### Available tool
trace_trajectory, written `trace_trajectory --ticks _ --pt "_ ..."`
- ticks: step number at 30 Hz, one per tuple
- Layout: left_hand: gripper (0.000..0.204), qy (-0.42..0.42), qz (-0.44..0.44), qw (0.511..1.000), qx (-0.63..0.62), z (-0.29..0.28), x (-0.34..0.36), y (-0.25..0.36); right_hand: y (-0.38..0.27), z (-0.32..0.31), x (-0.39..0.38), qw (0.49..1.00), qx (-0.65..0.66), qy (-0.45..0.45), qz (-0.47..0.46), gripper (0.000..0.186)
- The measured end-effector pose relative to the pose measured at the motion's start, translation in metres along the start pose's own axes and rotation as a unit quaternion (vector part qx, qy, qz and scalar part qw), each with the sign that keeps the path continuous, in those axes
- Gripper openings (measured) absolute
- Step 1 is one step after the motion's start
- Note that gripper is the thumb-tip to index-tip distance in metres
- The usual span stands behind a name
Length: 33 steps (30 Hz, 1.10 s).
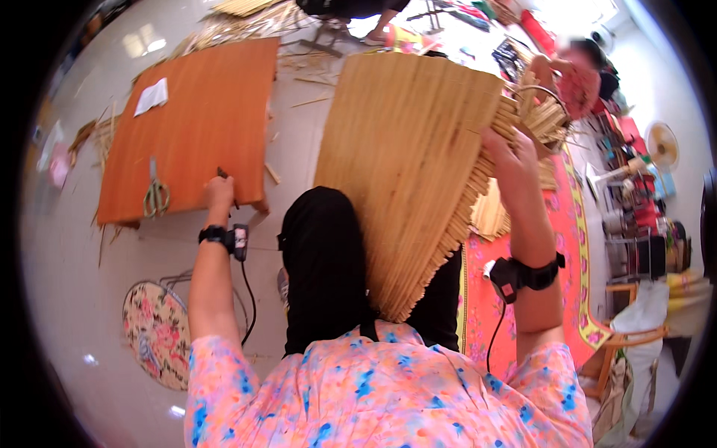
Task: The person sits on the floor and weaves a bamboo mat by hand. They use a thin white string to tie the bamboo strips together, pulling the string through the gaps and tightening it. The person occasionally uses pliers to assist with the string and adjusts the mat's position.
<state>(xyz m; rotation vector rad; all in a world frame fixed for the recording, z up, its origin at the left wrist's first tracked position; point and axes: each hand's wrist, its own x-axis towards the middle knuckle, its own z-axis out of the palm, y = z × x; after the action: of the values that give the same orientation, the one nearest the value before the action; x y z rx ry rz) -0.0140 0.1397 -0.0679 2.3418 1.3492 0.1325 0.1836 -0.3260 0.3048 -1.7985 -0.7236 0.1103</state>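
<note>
A large panel of pale brown slats laid side by side (403, 142) leans across my lap, wide at the far end and narrowing toward my waist. Its right edge is ragged with slat ends. My right hand (515, 160) grips that edge near the upper right. At the near right corner of the orange-brown table, my left hand (219, 192) is closed around something small and dark that I cannot make out. To its left on the tabletop (202, 112) lie scissors with pale green handles (155, 198).
A white cloth or paper (152, 97) rests on the table. Loose strips (246, 22) litter the floor behind it. A floral round stool (155, 332) stands at the left. On the right are a red floral rug (556, 254), a person (579, 82) and a fan (662, 145).
</note>
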Motion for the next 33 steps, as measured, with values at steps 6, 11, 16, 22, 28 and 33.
trace_trajectory --ticks 6,11,16,22,28,33 --pt "0.022 -0.233 0.05 0.667 -0.706 -0.1 -0.137 0.192 -0.012 -0.009 -0.003 0.996 -0.015 0.0 0.089 0.033" --pt "0.007 -0.098 0.45 0.731 -0.504 -0.128 -0.239 0.28 0.006 -0.011 0.004 0.998 -0.025 0.011 0.06 0.035" --pt "0.014 -0.014 0.486 0.728 -0.483 -0.122 -0.276 0.326 -0.01 -0.001 0.0 0.996 -0.058 0.022 0.064 0.037" --pt "0.016 0.076 0.488 0.743 -0.451 -0.123 -0.276 0.339 -0.004 -0.007 0.002 0.995 -0.073 -0.003 0.069 0.031" --pt "0.016 0.073 0.482 0.749 -0.448 -0.12 -0.278 0.337 -0.005 -0.001 0.002 0.998 -0.05 -0.001 0.039 0.031" --pt "0.016 0.131 0.484 0.756 -0.421 -0.124 -0.279 0.345 -0.017 0.003 0.0 0.997 -0.046 -0.001 0.058 0.031"
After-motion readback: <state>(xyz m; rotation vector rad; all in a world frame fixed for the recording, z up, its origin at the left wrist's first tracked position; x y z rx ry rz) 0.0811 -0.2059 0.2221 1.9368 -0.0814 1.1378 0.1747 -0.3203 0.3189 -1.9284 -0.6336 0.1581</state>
